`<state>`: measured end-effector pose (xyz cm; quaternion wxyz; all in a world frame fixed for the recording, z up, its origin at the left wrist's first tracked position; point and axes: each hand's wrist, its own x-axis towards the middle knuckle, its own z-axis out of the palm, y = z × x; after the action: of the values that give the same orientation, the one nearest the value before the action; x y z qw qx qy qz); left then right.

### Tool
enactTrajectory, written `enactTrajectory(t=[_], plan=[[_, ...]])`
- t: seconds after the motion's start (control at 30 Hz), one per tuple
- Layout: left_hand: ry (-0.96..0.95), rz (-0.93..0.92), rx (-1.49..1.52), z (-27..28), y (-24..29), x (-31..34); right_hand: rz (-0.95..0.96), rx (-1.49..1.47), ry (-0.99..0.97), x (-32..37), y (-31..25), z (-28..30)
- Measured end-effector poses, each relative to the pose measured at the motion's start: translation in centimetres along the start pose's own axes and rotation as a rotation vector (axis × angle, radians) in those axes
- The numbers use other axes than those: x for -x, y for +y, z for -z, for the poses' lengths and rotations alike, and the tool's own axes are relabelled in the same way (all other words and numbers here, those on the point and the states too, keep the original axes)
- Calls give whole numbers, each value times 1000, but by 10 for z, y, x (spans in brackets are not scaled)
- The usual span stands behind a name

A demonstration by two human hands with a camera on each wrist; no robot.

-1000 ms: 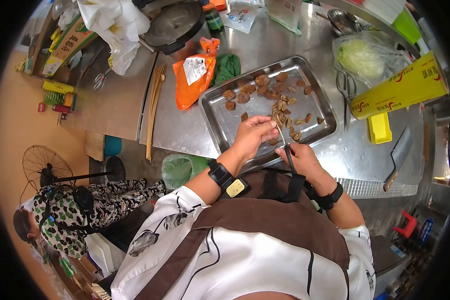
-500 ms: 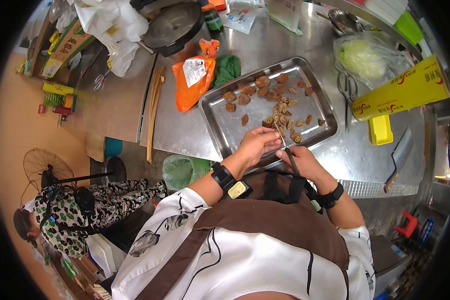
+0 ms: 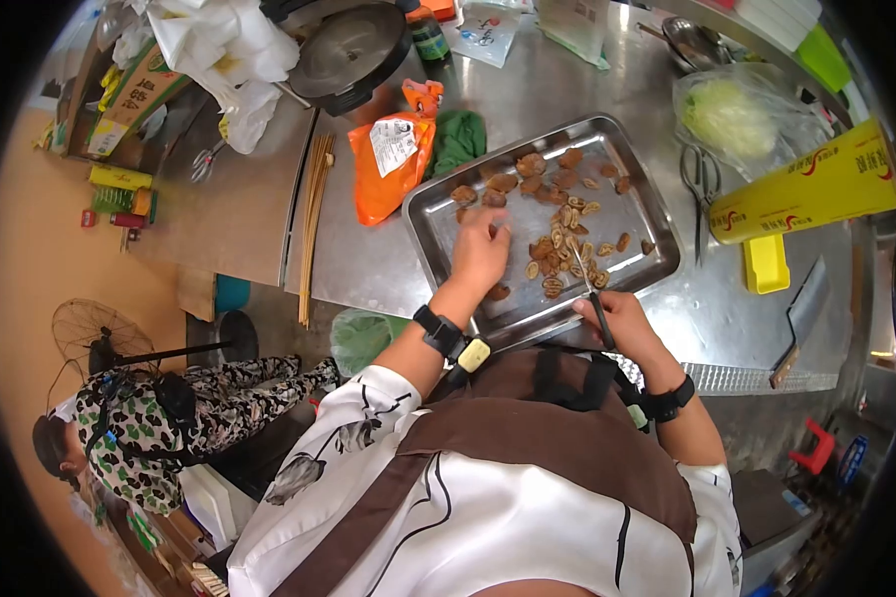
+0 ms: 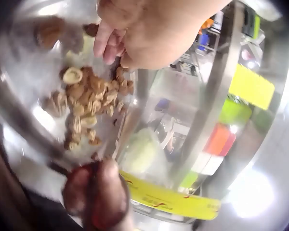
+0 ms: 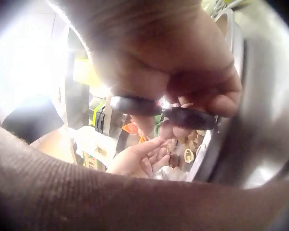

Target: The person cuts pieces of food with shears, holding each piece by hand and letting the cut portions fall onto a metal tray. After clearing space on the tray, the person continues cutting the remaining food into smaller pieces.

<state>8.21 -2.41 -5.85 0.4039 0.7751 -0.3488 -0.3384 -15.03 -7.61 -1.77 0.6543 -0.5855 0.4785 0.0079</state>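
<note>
A steel tray point(image 3: 431, 239) holds brown wrinkled lumps point(image 3: 531, 164) towards its far side and a heap of cut slices point(image 3: 571, 221) with paler, ring-like faces. Over the left half of the tray, my left hand point(image 3: 481, 254) reaches with its fingertips right at one of the lumps. My right hand point(image 3: 627, 326) grips scissors point(image 3: 598, 310) by their dark handles at the near right rim, blades pointing at the slices. In the right wrist view the scissor handles point(image 5: 188, 117) cross below the fingers, and the left hand point(image 5: 137, 161) shows beyond them.
Left of the tray lie an orange bag point(image 3: 392, 164), a green cloth point(image 3: 457, 142) and thin wooden skewers point(image 3: 315, 229). To its right are other scissors point(image 3: 700, 184), a yellow film box point(image 3: 806, 189), a yellow container point(image 3: 766, 265) and a cleaver point(image 3: 804, 303). Bagged cabbage point(image 3: 732, 119) sits behind.
My left hand has left the scissor blades and moved up and left across the tray to the brown lumps. The right hand and scissors have shifted slightly right, blades now free of the left fingers.
</note>
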Motion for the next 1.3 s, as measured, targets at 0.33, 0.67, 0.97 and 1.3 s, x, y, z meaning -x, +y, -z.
enactTrajectory(t=[0.33, 0.67, 0.97, 1.3], plan=[[195, -416, -816, 3, -15, -41, 7, 101, 58, 9, 7, 3], [-301, 135, 782, 6, 29, 8, 170, 221, 118, 13, -12, 5], [-758, 57, 852, -6, 46, 43, 505, -347, 115, 4, -42, 3], [-496, -101, 650, -4, 62, 63, 387, -246, 76, 11, -40, 2]])
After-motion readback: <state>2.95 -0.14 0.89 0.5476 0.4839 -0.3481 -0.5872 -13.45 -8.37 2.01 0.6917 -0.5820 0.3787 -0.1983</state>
